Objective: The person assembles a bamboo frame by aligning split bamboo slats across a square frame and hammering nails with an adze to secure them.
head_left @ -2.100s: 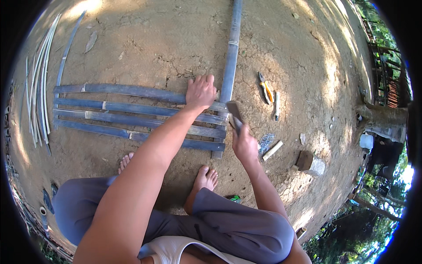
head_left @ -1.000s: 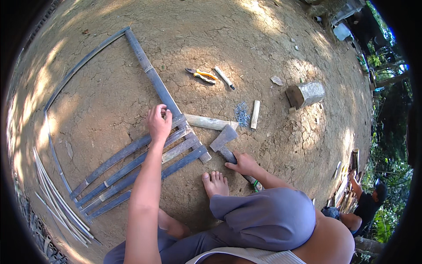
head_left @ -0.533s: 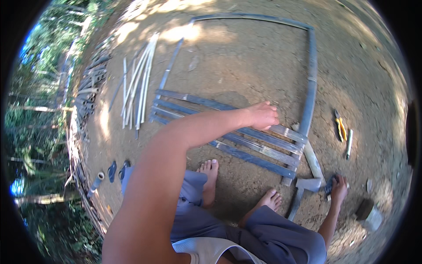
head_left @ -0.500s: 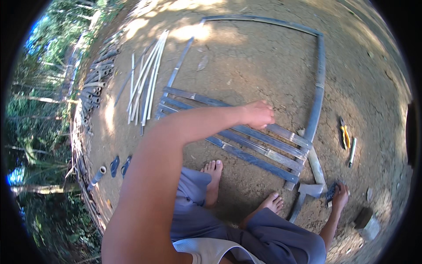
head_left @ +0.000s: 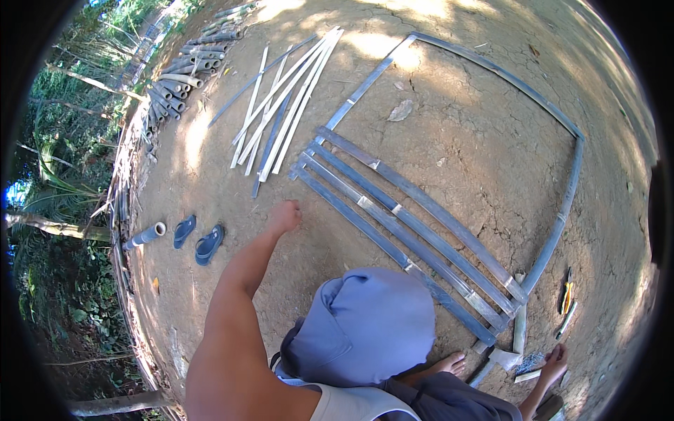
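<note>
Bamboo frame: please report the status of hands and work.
Left hand off the frame, right hand beside nails. Four slats across its near side. Hatchet close to the corner.

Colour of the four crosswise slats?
The slats are mostly dark grey-blue, with small paler patches; best seen in the head view.

The head camera, left of a side-by-side pair, looked steeply down from the wearer's head through a wide fisheye lens. The raised knee (head_left: 372, 323) filled the near lower middle; the left hand (head_left: 285, 217) and right hand (head_left: 555, 362) lay farther off, then dirt ground (head_left: 477, 184), with greenery (head_left: 67, 312) bending up the left rim.
</note>
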The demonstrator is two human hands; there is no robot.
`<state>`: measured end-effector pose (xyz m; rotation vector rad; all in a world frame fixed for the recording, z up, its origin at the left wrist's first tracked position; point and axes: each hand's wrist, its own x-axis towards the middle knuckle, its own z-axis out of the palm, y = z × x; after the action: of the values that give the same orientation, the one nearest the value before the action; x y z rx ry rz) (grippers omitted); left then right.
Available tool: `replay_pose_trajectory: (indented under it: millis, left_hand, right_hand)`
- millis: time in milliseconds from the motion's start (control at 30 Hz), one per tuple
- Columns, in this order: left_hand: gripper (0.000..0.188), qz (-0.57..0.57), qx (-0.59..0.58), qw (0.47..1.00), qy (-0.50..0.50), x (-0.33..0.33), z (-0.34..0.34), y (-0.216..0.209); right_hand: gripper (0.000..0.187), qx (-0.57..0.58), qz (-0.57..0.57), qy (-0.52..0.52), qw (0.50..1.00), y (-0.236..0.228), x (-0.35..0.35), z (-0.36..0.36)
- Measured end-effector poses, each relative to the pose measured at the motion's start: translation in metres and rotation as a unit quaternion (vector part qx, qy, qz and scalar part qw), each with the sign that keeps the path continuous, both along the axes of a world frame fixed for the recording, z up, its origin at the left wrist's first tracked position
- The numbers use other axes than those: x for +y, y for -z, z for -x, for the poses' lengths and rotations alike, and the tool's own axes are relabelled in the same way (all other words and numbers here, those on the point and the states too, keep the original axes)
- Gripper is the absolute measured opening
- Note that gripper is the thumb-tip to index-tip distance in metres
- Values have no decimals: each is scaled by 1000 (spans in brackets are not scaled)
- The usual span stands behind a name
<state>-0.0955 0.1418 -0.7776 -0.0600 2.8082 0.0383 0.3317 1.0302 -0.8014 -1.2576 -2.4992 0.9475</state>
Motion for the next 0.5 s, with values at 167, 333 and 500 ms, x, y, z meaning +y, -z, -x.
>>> replay_pose_trajectory:
  millis: [167,333,500]
  left_hand:
    - [27,71,120,976,-169,-97,63,22]
    - [27,107,147,976,-120,-130,101,62]
    - [35,58,116,980,-148,-205,137,66]
  right_hand:
    - [16,184,67,-83,977,-186,-151,207]
    - [16,201,315,-324,869,-298,-303,322]
    - [15,232,567,-401,682,-359,-429,369]
